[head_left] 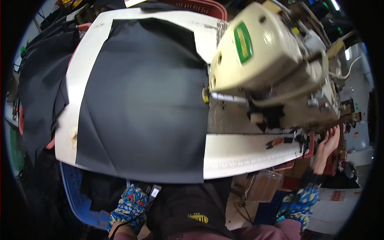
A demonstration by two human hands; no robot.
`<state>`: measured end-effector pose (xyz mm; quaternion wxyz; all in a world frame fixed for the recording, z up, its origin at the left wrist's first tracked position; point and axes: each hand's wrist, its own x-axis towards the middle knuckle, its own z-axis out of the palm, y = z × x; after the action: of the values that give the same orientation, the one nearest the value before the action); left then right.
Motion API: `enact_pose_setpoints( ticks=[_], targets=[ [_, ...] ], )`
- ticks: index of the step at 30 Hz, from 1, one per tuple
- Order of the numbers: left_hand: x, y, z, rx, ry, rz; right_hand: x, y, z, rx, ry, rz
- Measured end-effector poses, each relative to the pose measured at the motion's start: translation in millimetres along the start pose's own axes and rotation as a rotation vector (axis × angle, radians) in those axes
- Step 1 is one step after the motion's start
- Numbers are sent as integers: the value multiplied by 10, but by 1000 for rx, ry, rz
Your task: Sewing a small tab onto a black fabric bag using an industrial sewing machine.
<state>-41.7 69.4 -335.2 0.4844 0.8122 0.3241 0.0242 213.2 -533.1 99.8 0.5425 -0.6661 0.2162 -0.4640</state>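
A large dark grey sheet of material (144,100) lies over the white sewing table (82,104), its right edge at the needle area of a cream sewing machine (260,52). My left arm, in a colourful patterned sleeve (130,204), reaches to the table's front edge; the hand itself is hidden there. At the right end of the machine is my right hand (330,140), fingers extended and raised beside the machine body. Nothing shows in its grasp. Small snips with orange handles (278,142) rest on the table under the machine arm.
More dark sheets (44,84) hang in a pile at the left. A blue plastic basket (74,196) stands below the table's front left, and a red basket (204,7) behind it. A ruler scale (248,165) runs along the front edge. Cardboard (262,186) sits below right.
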Motion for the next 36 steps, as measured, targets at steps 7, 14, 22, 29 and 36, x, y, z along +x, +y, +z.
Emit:
enact_pose_setpoints(
  ticks=[7, 14, 22, 29, 36],
  targets=[
    [-1284, 2270, -840, -474, -487, 412, -2781, -795, -379, -101, -1413, 548],
    [-1274, 3011, -644, -407, -377, 986, -3593, -636, -410, 298, -1354, 1045],
    [-1319, 3360, -415, -102, -233, 1390, -3408, -545, -576, 574, -1205, 1190],
    [-1528, 3525, -114, -187, -231, 1211, -3200, -460, -626, 473, -1134, 822],
    [-1675, 3740, 15, -349, -461, 593, -2976, -407, -609, 137, -990, -54]
  ],
)
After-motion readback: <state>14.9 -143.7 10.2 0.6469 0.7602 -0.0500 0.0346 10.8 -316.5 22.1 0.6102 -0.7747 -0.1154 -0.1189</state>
